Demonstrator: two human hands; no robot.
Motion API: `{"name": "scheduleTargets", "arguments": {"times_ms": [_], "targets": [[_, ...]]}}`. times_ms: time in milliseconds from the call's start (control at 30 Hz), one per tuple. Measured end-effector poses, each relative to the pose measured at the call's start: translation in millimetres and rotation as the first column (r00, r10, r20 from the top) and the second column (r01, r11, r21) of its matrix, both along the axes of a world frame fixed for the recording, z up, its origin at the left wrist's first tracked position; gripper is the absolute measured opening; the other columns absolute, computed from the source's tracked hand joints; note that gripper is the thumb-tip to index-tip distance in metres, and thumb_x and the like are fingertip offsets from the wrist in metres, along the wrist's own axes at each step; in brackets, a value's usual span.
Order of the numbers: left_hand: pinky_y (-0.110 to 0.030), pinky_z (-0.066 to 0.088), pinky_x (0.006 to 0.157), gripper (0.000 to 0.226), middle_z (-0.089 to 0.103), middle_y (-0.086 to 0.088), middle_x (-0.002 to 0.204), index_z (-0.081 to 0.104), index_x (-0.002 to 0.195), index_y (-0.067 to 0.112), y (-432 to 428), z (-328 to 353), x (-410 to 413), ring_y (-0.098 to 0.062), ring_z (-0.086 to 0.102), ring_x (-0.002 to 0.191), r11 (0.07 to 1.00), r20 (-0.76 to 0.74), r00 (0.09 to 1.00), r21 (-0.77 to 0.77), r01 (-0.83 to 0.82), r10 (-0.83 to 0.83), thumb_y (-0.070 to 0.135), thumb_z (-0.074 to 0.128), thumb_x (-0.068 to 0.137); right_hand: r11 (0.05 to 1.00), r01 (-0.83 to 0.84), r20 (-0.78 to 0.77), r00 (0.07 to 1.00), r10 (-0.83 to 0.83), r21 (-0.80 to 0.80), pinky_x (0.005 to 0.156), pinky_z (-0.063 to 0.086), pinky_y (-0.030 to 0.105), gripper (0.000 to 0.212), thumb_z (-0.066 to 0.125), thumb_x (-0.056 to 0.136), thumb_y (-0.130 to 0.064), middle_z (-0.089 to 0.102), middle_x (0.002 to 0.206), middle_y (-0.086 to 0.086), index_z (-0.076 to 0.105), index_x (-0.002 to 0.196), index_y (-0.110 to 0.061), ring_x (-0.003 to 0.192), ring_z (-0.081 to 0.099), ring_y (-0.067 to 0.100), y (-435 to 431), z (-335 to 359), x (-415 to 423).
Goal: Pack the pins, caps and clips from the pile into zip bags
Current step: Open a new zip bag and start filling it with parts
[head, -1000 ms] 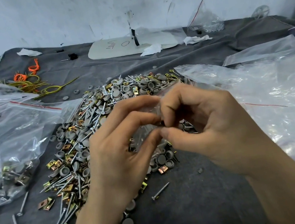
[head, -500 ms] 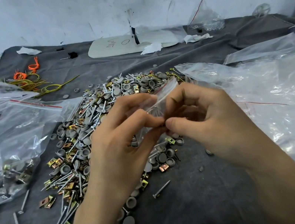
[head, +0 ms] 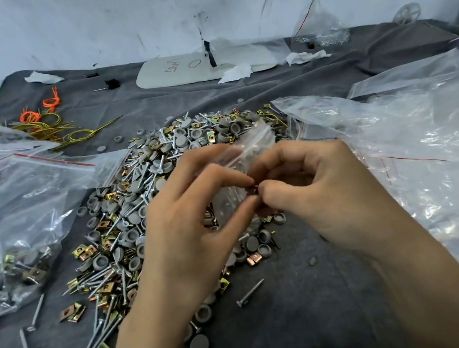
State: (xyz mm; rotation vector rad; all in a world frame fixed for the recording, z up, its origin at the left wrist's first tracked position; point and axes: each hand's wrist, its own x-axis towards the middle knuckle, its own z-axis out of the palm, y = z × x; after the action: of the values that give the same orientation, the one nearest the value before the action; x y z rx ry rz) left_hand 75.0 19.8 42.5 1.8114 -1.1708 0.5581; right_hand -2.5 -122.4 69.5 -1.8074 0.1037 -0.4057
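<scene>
A pile (head: 163,185) of silver pins, grey round caps and brass clips lies on the dark grey cloth (head: 306,313) in the middle. Above its near right part, both hands hold a small clear zip bag (head: 251,146). My left hand (head: 189,229) pinches the bag's edge between thumb and forefinger. My right hand (head: 324,188) pinches the same edge from the right, fingertips nearly meeting the left ones. The bag's top sticks up behind the fingers; I cannot make out what it contains.
A filled zip bag (head: 14,240) with clips and caps lies at the left. A heap of empty clear bags (head: 431,155) covers the right side. Orange and yellow ties (head: 46,119), a white board (head: 198,66) and paper scraps lie at the back by the wall.
The small bag has risen and its top now shows behind my fingers. Both hands have shifted slightly, the fingertips still pinched together on the bag's edge.
</scene>
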Motion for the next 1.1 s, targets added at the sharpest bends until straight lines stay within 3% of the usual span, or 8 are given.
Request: {"name": "scheduleTargets", "arguments": {"times_ms": [100, 200, 367, 600, 733, 967, 1100], "targets": [[-0.024, 0.051, 0.095, 0.026, 0.061, 0.001, 0.117, 0.070, 0.092, 0.012, 2.0, -2.3, 2.5, -0.006, 0.060, 0.115, 0.999, -0.099, 0.995, -0.054, -0.004, -0.001, 0.035, 0.069, 0.083, 1.000, -0.005, 0.074, 0.997, 0.004, 0.020, 0.060, 0.052, 0.015, 0.021, 0.072, 0.077, 0.002, 0.072, 0.076, -0.001, 0.069, 0.082, -0.018, 0.069, 0.069, 0.008, -0.3, 1.4, 0.0], [-0.040, 0.054, 0.094, 0.018, 0.062, 0.000, 0.117, 0.067, 0.094, 0.023, 1.7, -4.1, 3.1, -0.010, 0.061, 0.117, 0.993, -0.180, 0.983, -0.115, 0.028, -0.048, 0.037, 0.069, 0.083, 0.998, -0.045, 0.117, 0.992, 0.041, 0.033, 0.061, 0.051, 0.012, 0.024, 0.071, 0.078, 0.006, 0.072, 0.081, 0.002, 0.069, 0.086, -0.017, 0.072, 0.070, 0.008, -0.8, 4.0, -1.3], [-0.045, 0.055, 0.092, 0.010, 0.062, 0.002, 0.117, 0.065, 0.095, 0.029, 1.4, -4.2, 3.7, -0.011, 0.063, 0.115, 0.983, -0.222, 0.970, -0.174, 0.057, -0.095, 0.029, 0.067, 0.085, 0.997, -0.072, 0.136, 0.988, 0.073, -0.012, 0.068, 0.056, 0.020, 0.025, 0.071, 0.079, 0.005, 0.074, 0.083, 0.002, 0.071, 0.091, -0.018, 0.076, 0.072, 0.011, -1.7, 2.5, -1.9], [-0.042, 0.054, 0.094, 0.016, 0.062, 0.001, 0.115, 0.066, 0.100, 0.029, 3.1, -1.8, 4.0, -0.011, 0.061, 0.114, 0.983, -0.227, 0.963, -0.150, 0.109, -0.142, 0.024, 0.065, 0.086, 0.995, -0.090, 0.111, 0.990, 0.085, 0.042, 0.065, 0.055, 0.021, 0.025, 0.073, 0.072, -0.008, 0.072, 0.078, 0.002, 0.061, 0.088, -0.024, 0.073, 0.072, 0.014, -2.4, 0.7, 1.1], [-0.038, 0.053, 0.094, 0.014, 0.062, 0.002, 0.117, 0.067, 0.098, 0.026, 6.4, 0.2, 5.6, -0.011, 0.061, 0.115, 0.984, -0.226, 0.960, -0.101, 0.143, -0.163, 0.025, 0.065, 0.084, 0.995, -0.099, 0.077, 0.992, 0.098, 0.016, 0.061, 0.052, 0.017, 0.024, 0.075, 0.076, -0.001, 0.073, 0.075, -0.001, 0.063, 0.085, -0.019, 0.067, 0.069, 0.009, -3.9, 2.6, -1.0], [-0.015, 0.044, 0.095, 0.017, 0.064, -0.007, 0.114, 0.073, 0.087, 0.006, 6.3, 0.4, 5.2, -0.005, 0.059, 0.110, 0.995, -0.033, 0.996, 0.057, 0.086, -0.084, 0.022, 0.067, 0.082, 0.996, -0.085, -0.043, 0.995, 0.086, 0.041, 0.052, 0.050, 0.018, 0.013, 0.068, 0.078, 0.004, 0.071, 0.067, 0.006, 0.067, 0.078, -0.008, 0.053, 0.062, 0.010, -4.4, 2.7, -1.2], [-0.012, 0.041, 0.096, 0.018, 0.063, -0.011, 0.114, 0.072, 0.086, 0.004, 4.5, -1.0, 4.7, -0.005, 0.059, 0.109, 0.994, -0.003, 0.998, 0.078, 0.070, -0.070, 0.021, 0.067, 0.082, 0.991, -0.115, -0.100, 0.988, 0.122, 0.068, 0.055, 0.051, 0.019, 0.021, 0.063, 0.077, 0.010, 0.071, 0.069, 0.005, 0.066, 0.078, -0.011, 0.059, 0.065, 0.012, -6.1, 3.0, -2.4]]}}
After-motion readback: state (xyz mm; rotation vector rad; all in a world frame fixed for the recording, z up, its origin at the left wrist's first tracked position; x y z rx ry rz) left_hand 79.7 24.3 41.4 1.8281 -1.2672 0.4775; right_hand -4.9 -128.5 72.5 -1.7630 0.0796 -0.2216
